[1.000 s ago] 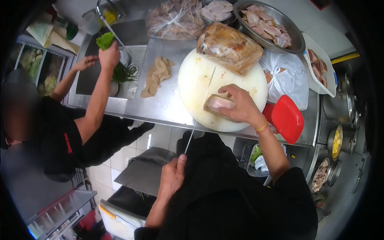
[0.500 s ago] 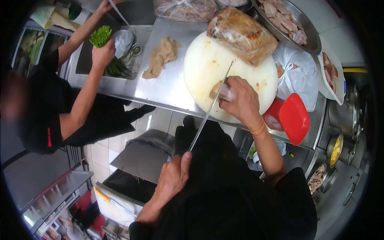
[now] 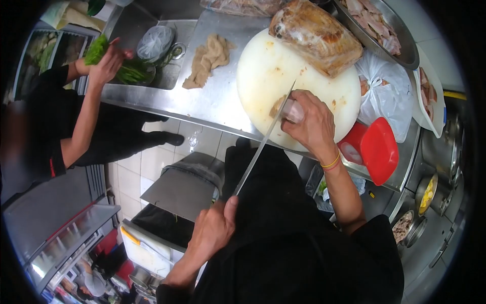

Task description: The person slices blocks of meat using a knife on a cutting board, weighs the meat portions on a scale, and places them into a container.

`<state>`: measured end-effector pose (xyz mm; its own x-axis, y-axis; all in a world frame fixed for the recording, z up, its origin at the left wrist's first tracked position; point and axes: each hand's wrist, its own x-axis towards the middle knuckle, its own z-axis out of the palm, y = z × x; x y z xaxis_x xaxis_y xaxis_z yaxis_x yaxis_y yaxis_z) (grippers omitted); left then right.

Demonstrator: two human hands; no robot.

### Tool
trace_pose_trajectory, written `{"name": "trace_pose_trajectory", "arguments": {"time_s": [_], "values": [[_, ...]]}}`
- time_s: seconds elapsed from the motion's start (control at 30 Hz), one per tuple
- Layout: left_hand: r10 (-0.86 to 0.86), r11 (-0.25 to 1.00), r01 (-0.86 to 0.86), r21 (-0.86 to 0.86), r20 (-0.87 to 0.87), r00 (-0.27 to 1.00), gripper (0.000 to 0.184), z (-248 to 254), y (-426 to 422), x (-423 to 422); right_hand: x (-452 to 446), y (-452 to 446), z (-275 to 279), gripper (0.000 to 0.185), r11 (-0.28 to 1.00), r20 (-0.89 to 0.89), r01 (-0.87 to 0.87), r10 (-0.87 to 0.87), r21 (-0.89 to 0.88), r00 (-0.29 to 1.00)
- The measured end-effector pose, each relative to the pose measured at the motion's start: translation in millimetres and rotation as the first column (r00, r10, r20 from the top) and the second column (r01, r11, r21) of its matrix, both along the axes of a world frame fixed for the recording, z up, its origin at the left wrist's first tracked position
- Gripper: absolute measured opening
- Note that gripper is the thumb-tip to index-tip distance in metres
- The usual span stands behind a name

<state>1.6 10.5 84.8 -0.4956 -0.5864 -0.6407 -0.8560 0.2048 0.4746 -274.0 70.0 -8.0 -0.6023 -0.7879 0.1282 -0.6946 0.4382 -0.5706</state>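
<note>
My left hand (image 3: 211,226) is closed around the handle of a long, thin-bladed knife (image 3: 259,150). The blade slants up over the edge of a round white cutting board (image 3: 255,76). On the board, my right hand (image 3: 311,121) is closed on a small piece of meat (image 3: 292,111), pale pink on the side I see. A brown end of it shows on the far side of the blade. Whether the edge is into the meat cannot be made out. A large browned block of meat in clear wrap (image 3: 316,38) rests on the board's back right.
A metal bowl of sliced meat (image 3: 377,30), a tied plastic bag (image 3: 387,96) and a red container (image 3: 377,152) crowd the board's right. Left lie a tan cloth (image 3: 208,58) and a sink (image 3: 169,76), where a co-worker holds green stalks (image 3: 132,71). Below stands a bin (image 3: 182,190).
The view has shifted slightly, and my hands, the knife and the meat keep nearly the same arrangement. The co-worker's hands have come together around the green stalks, which are now tilted over.
</note>
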Motion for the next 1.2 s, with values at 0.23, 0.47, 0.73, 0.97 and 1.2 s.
{"name": "trace_pose_trajectory", "arguments": {"time_s": [0.23, 0.47, 0.73, 0.97, 1.2], "values": [[-0.047, 0.999, 0.047, -0.012, -0.020, 0.999, 0.057, -36.0, -12.7, -39.0, -1.4, -0.5, -0.5, 0.043, 1.000, 0.022, -0.001, 0.001, -0.005, 1.000], [-0.026, 0.998, 0.031, 0.047, -0.098, 0.995, 0.063, -67.1, -20.7, -62.6, 2.8, -0.7, -0.2, 0.042, 1.000, -0.025, -0.006, 0.006, 0.008, 1.000], [-0.056, 0.998, 0.056, 0.007, 0.031, 0.998, 0.064, -57.4, -10.1, -28.7, 4.4, -4.1, -0.4, 0.044, 0.999, 0.005, 0.020, -0.021, 0.035, 1.000], [-0.044, 0.995, 0.033, 0.089, 0.130, 0.991, 0.068, -66.9, -17.0, -41.7, 6.1, -2.8, -1.7, 0.043, 0.997, 0.005, 0.022, -0.022, 0.071, 1.000], [-0.012, 0.993, 0.001, 0.115, 0.093, 0.996, 0.071, -55.3, -31.3, -47.1, 1.0, -3.2, 6.0, 0.044, 0.999, 0.057, 0.005, -0.007, 0.043, 0.998]]}}
